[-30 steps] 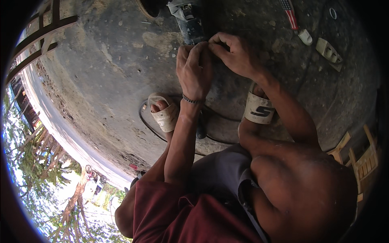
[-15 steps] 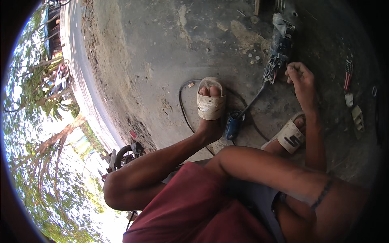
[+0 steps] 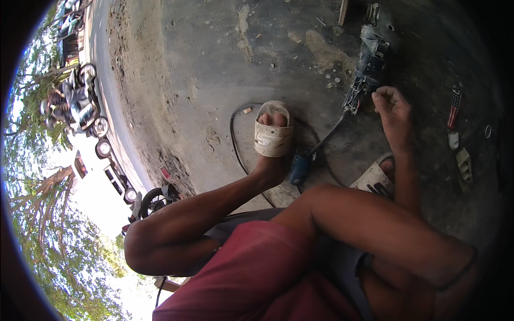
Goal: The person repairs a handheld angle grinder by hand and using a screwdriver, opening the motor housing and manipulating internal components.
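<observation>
My right hand (image 3: 395, 115) hovers beside a power tool, its thumb and forefinger tips together. Anything pinched between them is too small to make out. The power tool (image 3: 369, 61) lies on the ground, dark blue and grey, with bare wires and inner parts at its near end. From that end runs a cord (image 3: 329, 132) through a loose blue housing sleeve (image 3: 301, 168). Across the lower part of the view reaches my left forearm (image 3: 369, 227), with a dark band round the wrist. Past the band my left hand is lost in shadow, fingers hidden.
A red-and-black handled tool (image 3: 454, 109), a small ring (image 3: 488, 131) and a pale slotted piece (image 3: 464, 165) lie at the right. My sandalled left foot (image 3: 274, 130) stands by the cord loop. Motorcycles (image 3: 80, 101) and a white vehicle (image 3: 107, 166) are on the road.
The view has shifted slightly. My right hand stays near the wire end, a little lower, its fingers still pinched. My left wrist has shifted further toward the right edge. Vehicles have appeared on the road.
</observation>
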Action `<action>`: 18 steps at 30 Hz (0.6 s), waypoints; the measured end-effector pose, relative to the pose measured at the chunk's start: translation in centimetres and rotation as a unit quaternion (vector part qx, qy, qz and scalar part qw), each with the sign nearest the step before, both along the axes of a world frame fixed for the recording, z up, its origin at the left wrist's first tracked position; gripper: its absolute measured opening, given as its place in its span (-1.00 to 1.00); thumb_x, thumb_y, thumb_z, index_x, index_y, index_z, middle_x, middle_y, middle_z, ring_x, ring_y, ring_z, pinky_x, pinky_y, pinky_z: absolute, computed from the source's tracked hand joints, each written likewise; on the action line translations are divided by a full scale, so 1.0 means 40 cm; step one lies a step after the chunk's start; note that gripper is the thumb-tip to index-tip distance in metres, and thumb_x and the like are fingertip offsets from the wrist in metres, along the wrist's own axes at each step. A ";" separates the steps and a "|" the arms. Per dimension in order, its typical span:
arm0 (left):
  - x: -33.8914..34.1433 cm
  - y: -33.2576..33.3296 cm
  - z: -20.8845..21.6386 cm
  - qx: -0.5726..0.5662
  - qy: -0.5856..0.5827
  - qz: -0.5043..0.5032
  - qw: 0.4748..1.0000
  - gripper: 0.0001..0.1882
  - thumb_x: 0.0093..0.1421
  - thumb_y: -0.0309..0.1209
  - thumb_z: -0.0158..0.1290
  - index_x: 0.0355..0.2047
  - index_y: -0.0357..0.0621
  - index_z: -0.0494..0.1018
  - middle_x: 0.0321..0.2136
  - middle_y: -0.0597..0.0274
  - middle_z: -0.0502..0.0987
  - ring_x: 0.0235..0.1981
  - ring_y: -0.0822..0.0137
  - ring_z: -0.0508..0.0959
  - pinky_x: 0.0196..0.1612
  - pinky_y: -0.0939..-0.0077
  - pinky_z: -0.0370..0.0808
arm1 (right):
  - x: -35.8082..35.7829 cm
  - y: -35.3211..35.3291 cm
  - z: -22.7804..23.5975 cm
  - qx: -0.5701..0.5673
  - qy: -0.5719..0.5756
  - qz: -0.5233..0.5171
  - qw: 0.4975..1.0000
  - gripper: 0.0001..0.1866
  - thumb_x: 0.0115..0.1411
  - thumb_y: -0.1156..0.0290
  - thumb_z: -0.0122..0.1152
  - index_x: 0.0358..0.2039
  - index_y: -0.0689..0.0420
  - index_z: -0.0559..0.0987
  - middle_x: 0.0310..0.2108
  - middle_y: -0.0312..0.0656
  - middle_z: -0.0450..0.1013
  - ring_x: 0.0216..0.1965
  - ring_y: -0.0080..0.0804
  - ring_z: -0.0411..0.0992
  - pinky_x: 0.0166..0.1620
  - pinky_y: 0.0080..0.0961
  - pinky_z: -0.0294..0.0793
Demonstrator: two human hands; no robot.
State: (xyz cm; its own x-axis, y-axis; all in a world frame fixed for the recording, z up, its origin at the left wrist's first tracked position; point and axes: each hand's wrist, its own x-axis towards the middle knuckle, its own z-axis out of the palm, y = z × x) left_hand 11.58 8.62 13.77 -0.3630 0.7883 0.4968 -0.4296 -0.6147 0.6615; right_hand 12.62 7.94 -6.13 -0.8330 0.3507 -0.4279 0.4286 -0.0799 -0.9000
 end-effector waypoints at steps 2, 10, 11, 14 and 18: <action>-0.005 0.000 0.002 -0.007 0.012 0.006 1.000 -0.77 0.28 -0.31 0.09 -0.33 -0.26 0.51 -0.40 0.05 0.56 -0.36 0.16 0.61 -0.23 0.29 0.52 | -0.003 -0.015 -0.025 0.015 0.011 0.005 1.000 -0.79 0.32 0.31 0.31 -0.18 0.18 0.59 -0.45 -0.43 0.45 -0.47 -0.76 0.33 -0.39 -0.71 0.32; -0.042 -0.066 -0.083 -0.137 0.073 0.048 0.987 -0.72 0.30 -0.26 0.08 -0.39 -0.25 0.51 -0.45 0.02 0.56 -0.38 0.09 0.62 -0.24 0.23 0.53 | -0.015 -0.039 -0.015 0.121 0.043 -0.050 0.990 -0.79 0.24 0.33 0.39 -0.26 0.20 0.61 -0.47 -0.29 0.57 -0.49 -0.62 0.48 -0.43 -0.56 0.45; -0.045 -0.094 -0.113 -0.192 0.075 0.058 0.977 -0.75 0.30 -0.30 0.07 -0.38 -0.25 0.53 -0.46 0.04 0.56 -0.39 0.14 0.63 -0.21 0.29 0.54 | -0.020 -0.049 -0.014 0.147 0.065 -0.047 0.986 -0.80 0.23 0.34 0.39 -0.28 0.20 0.61 -0.47 -0.26 0.57 -0.50 -0.58 0.49 -0.43 -0.54 0.46; -0.060 -0.162 -0.169 -0.297 0.058 0.050 0.952 -0.79 0.31 -0.35 0.06 -0.28 -0.26 0.56 -0.41 0.06 0.58 -0.34 0.18 0.63 -0.17 0.38 0.52 | -0.032 -0.051 -0.018 0.225 0.134 -0.055 0.964 -0.84 0.21 0.39 0.38 -0.33 0.20 0.61 -0.45 -0.12 0.58 -0.51 -0.38 0.53 -0.43 -0.47 0.48; -0.059 -0.188 -0.156 -0.262 -0.008 0.028 0.965 -0.75 0.32 -0.32 0.07 -0.18 -0.28 0.56 -0.33 0.08 0.60 -0.28 0.21 0.62 -0.16 0.40 0.52 | -0.024 -0.054 -0.017 0.204 0.107 -0.034 0.972 -0.85 0.23 0.41 0.36 -0.29 0.21 0.60 -0.44 -0.19 0.56 -0.47 -0.49 0.52 -0.39 -0.50 0.47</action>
State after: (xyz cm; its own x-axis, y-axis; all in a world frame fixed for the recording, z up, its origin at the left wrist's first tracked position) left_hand 9.21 1.11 7.52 -0.4161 0.9088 0.0298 -0.4188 -0.2207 0.8809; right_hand 11.66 5.78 -6.80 -0.8566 0.5124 -0.0602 0.2335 0.2809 -0.9309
